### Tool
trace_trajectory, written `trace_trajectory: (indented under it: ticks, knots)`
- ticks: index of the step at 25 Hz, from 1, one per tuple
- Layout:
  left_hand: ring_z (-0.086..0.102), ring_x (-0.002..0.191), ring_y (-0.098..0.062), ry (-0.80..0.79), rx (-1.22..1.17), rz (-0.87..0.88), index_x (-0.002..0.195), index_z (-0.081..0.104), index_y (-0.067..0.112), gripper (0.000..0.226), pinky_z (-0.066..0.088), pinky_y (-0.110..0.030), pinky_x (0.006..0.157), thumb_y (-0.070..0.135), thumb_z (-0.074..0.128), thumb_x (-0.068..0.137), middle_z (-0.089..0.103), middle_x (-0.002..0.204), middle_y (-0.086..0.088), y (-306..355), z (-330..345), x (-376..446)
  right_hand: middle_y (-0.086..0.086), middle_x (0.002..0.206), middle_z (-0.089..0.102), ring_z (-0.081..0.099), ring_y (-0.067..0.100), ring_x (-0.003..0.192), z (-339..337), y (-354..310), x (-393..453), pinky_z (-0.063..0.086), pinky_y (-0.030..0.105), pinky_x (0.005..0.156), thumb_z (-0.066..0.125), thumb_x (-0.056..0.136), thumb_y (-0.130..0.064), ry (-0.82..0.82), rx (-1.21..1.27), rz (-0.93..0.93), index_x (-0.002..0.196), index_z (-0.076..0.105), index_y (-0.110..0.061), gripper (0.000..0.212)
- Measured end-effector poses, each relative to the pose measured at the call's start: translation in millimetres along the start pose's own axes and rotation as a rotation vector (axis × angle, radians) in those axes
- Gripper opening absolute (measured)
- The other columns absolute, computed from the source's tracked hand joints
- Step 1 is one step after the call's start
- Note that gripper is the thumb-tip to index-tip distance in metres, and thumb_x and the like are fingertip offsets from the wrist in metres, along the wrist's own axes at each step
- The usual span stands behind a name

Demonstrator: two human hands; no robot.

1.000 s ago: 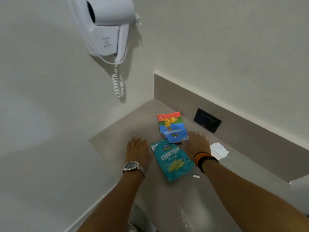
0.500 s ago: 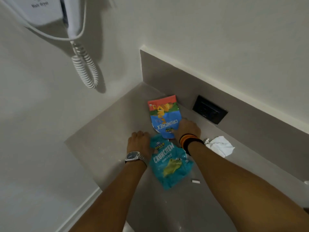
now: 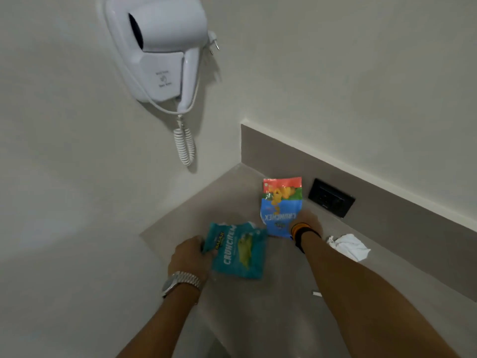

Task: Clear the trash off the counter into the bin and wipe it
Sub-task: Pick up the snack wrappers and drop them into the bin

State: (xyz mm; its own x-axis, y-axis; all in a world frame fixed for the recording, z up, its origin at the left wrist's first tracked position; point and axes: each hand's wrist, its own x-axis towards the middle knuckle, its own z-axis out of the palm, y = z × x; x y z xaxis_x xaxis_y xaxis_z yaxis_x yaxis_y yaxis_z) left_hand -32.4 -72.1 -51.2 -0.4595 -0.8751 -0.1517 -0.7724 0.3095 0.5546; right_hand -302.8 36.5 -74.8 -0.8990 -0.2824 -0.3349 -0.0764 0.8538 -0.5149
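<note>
A teal snack packet (image 3: 238,251) is lifted off the grey counter (image 3: 227,200), and my left hand (image 3: 189,257), with a metal watch on its wrist, is shut on the packet's left edge. A blue and red snack packet (image 3: 280,205) lies on the counter near the backsplash. My right hand (image 3: 307,223), wearing orange and black wristbands, grips that packet's near right corner. A crumpled white tissue (image 3: 347,246) lies to the right of my right arm. A tiny white scrap (image 3: 317,294) sits on the counter below my right forearm.
A white wall-mounted hair dryer (image 3: 157,52) with a coiled cord (image 3: 184,146) hangs above the counter's left corner. A black socket plate (image 3: 331,197) is set in the grey backsplash. The counter's left edge meets the wall.
My left hand closed on the teal packet, lifted it and pulled it left. My right hand closed on the blue packet's corner. The camera tilted up again.
</note>
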Motion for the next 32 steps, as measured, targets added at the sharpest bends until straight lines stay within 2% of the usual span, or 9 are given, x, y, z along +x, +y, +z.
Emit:
trace_trajectory:
  ticks: [3,6,10,16,21,24,27,29,32]
  knots:
    - [0.061,0.067,-0.025,0.164,-0.046,-0.004,0.069,0.055,0.024,0.028,0.042,-0.028,0.059,0.036,0.077,0.081,0.060,0.068,0.004,-28,-51,-30,0.016,0.094,0.071,0.067,0.035,0.092,-14,1,-57,0.050,0.034,0.072,0.065,0.084,-0.029,0.065,0.011,-0.125,0.088,0.072,-0.008,0.023]
    - [0.067,0.071,-0.029,0.308,-0.152,-0.038,0.078,0.066,0.015,0.022,0.051,-0.032,0.062,0.033,0.077,0.083,0.070,0.074,-0.006,-55,-97,-68,0.013,0.068,0.061,0.060,0.036,0.076,-18,-7,-134,0.050,0.040,0.069,0.067,0.078,-0.025,0.107,0.200,-0.229,0.057,0.050,-0.014,0.030]
    - [0.058,0.058,-0.010,0.392,-0.267,-0.087,0.091,0.071,0.019,0.012,0.042,-0.021,0.052,0.031,0.069,0.090,0.074,0.078,-0.002,-108,-126,-140,0.008,0.075,0.066,0.063,0.035,0.078,5,-1,-248,0.043,0.035,0.064,0.062,0.083,-0.021,0.157,0.362,-0.430,0.079,0.049,-0.022,0.013]
    - [0.069,0.077,-0.029,0.269,-0.158,-0.294,0.095,0.070,0.018,0.021,0.049,-0.028,0.064,0.035,0.058,0.095,0.074,0.086,-0.008,-193,-84,-224,0.012,0.087,0.068,0.064,0.037,0.083,85,37,-337,0.048,0.038,0.066,0.052,0.089,-0.025,-0.077,-0.029,-0.658,0.105,0.053,-0.024,0.016]
    - [0.068,0.075,-0.022,0.062,-0.084,-0.438,0.099,0.072,0.021,0.035,0.058,-0.031,0.070,0.045,0.047,0.099,0.077,0.093,-0.005,-245,4,-265,0.004,0.099,0.069,0.066,0.022,0.086,167,88,-339,0.056,0.035,0.076,0.056,0.094,-0.019,-0.315,-0.109,-0.608,0.113,0.058,-0.019,0.019]
    - [0.071,0.076,-0.024,0.002,-0.077,-0.519,0.104,0.073,0.018,0.036,0.062,-0.035,0.069,0.042,0.046,0.101,0.077,0.091,-0.006,-276,65,-265,0.007,0.105,0.070,0.068,0.025,0.093,227,127,-322,0.055,0.029,0.075,0.056,0.090,-0.011,-0.409,-0.175,-0.563,0.118,0.058,-0.018,0.029]
    - [0.069,0.073,-0.024,-0.045,-0.059,-0.581,0.103,0.072,0.017,0.037,0.060,-0.034,0.063,0.042,0.045,0.102,0.074,0.086,-0.006,-315,133,-250,0.010,0.102,0.070,0.068,0.028,0.091,287,164,-293,0.060,0.038,0.079,0.057,0.088,-0.009,-0.437,-0.173,-0.433,0.115,0.061,-0.017,0.029]
    - [0.065,0.068,-0.021,-0.077,-0.068,-0.625,0.104,0.072,0.020,0.036,0.053,-0.029,0.058,0.043,0.044,0.102,0.072,0.082,-0.001,-339,172,-241,0.010,0.103,0.071,0.069,0.029,0.092,323,186,-274,0.058,0.032,0.079,0.059,0.087,-0.009,-0.426,-0.197,-0.368,0.116,0.063,-0.016,0.030]
    - [0.069,0.074,-0.025,-0.177,-0.107,-0.710,0.106,0.073,0.020,0.040,0.059,-0.035,0.068,0.046,0.043,0.099,0.075,0.087,-0.003,-375,234,-226,0.010,0.101,0.073,0.069,0.031,0.091,379,217,-243,0.052,0.027,0.073,0.061,0.085,-0.009,-0.460,-0.255,-0.313,0.110,0.066,-0.016,0.026]
